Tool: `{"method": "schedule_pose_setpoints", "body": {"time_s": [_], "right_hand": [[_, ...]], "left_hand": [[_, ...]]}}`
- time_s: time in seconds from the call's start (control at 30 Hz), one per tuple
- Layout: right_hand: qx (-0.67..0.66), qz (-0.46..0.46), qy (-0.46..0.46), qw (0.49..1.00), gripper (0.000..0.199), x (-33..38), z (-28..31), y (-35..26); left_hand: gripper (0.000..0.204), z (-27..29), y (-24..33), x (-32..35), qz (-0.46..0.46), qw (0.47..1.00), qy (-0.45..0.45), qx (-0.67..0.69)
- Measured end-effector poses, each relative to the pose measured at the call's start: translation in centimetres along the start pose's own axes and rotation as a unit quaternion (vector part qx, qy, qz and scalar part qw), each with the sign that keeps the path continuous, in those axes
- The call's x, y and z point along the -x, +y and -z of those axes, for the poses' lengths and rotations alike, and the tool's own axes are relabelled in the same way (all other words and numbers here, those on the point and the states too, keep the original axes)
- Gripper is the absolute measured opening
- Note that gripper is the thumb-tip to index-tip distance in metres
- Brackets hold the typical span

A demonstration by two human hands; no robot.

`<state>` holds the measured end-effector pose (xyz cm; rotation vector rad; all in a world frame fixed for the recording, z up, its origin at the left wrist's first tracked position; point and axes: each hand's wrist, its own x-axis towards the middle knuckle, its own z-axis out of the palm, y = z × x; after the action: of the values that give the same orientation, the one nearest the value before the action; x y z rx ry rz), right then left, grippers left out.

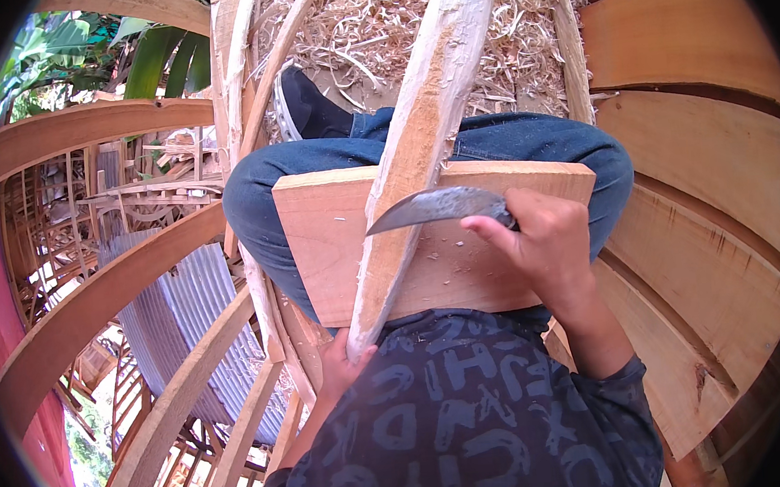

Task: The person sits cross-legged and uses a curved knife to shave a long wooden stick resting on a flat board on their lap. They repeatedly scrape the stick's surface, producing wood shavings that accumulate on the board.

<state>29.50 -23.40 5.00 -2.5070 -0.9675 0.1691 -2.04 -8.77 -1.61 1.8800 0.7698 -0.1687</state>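
A long, pale wooden pole [418,133] slants from the far middle toward my body, its surface partly shaved to a tan strip. My left hand [340,366] is closed around its near end, low by my shirt. In my right hand [547,232] is a curved knife [437,208], its grey blade pointing left across the pole; the handle is mostly hidden in my fist. Under the pole a flat wooden board [491,264] rests over my lap, with a few small chips on it.
Curled wood shavings [357,29] cover the floor beyond my legs. Curved wooden ribs [104,300] stand on the left, with corrugated metal sheet [187,321] below. Wide planks [701,158] form a wall on the right. Thin poles [240,100] lie left of my shoe [312,104].
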Motion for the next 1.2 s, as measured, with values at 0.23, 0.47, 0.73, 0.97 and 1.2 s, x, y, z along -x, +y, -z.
{"method": "schedule_pose_setpoints", "body": {"time_s": [0.23,0.47,0.73,0.97,1.2], "right_hand": [[0.053,0.036,0.015,0.998,0.056,-0.7,-0.7,0.7],[0.11,0.029,0.064,0.992,0.06,-3.1,-0.1,1.9],[0.119,0.003,0.063,0.991,0.06,-3.4,0.0,1.8],[0.061,0.057,0.018,0.996,0.056,-1.2,-0.3,-0.7],[0.106,0.057,0.033,0.992,0.057,-4.3,0.4,0.9]], "left_hand": [[0.043,0.0,0.3,-0.3,-0.002,1.0,0.007,0.031],[0.042,0.5,0.4,-0.4,-0.001,1.0,-0.012,0.028],[0.04,0.4,1.1,-0.4,0.006,0.999,0.0,0.044],[0.04,-0.1,-0.3,-0.4,-0.01,0.998,-0.007,0.053],[0.043,0.0,-0.6,-0.2,0.001,0.997,-0.015,0.081]]}}
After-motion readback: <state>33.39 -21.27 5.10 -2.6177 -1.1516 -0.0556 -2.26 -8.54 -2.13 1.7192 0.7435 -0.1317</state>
